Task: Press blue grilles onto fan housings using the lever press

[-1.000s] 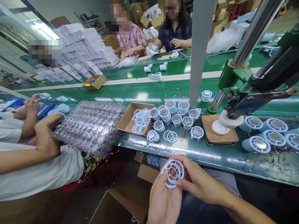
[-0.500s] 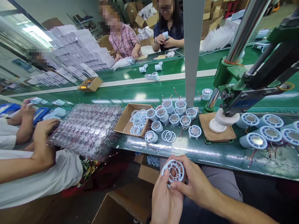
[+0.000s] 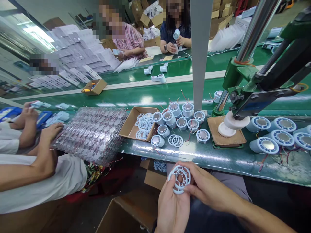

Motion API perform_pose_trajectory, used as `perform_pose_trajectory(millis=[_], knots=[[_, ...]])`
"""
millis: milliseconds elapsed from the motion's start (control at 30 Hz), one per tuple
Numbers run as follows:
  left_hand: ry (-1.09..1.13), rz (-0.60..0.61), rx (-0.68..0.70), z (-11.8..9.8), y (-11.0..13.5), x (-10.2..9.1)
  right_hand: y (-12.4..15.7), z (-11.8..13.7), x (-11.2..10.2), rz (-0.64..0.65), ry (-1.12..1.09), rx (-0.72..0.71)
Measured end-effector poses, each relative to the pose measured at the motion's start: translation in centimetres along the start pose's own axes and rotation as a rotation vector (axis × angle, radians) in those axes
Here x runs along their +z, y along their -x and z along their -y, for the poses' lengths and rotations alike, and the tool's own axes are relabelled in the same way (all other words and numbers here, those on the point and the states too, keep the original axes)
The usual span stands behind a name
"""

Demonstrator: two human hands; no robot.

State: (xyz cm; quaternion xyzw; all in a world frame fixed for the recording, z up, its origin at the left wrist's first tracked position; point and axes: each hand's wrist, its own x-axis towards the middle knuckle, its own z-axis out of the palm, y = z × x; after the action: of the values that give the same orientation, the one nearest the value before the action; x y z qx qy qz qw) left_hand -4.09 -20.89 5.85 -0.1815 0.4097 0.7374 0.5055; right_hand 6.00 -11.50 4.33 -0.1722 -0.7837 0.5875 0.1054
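Over my lap, below the table edge, both hands hold light-blue plastic ring grilles (image 3: 179, 178), which overlap one another. My left hand (image 3: 173, 204) cups them from below, its thumb on the left rim. Closed around the right side is my right hand (image 3: 200, 183), with its thumb near the lower rim. Past my hands, two loose ring grilles (image 3: 175, 140) lie overlapped on the table. Around them stand several light-blue round housings (image 3: 157, 141) with silver discs and red wires. A cardboard box (image 3: 128, 127) of more ring grilles is to their left.
A green hand press (image 3: 239, 113) with white pads stands right of the pole (image 3: 199, 58). More housings (image 3: 267, 145) sit at far right. Clear packed trays (image 3: 89, 136) lie left, beside a co-worker's arm (image 3: 41, 155). An open carton (image 3: 128, 210) is below.
My right thumb has shifted slightly right along the ring grilles, showing more of their lower edge. Across the table, one person has raised a light-blue part.
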Motion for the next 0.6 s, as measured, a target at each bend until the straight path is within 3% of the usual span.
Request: perform_pose_trajectory(millis=[167,333,433,600], knots=[[-0.008,-0.062,-0.020,0.5,-0.1,0.4,-0.5,-0.1,1.5,-0.153,-0.040,0.156],[-0.026,-0.024,-0.028,0.1,0.0,0.5,0.4,-0.6,-0.6,0.015,-0.057,0.015],[-0.033,-0.071,-0.044,-0.1,0.0,1.1,0.6,-0.9,-1.3,0.089,-0.061,0.000],[-0.022,-0.133,0.004,0.1,0.0,1.7,0.0,-0.6,0.1,-0.017,0.018,0.060]])
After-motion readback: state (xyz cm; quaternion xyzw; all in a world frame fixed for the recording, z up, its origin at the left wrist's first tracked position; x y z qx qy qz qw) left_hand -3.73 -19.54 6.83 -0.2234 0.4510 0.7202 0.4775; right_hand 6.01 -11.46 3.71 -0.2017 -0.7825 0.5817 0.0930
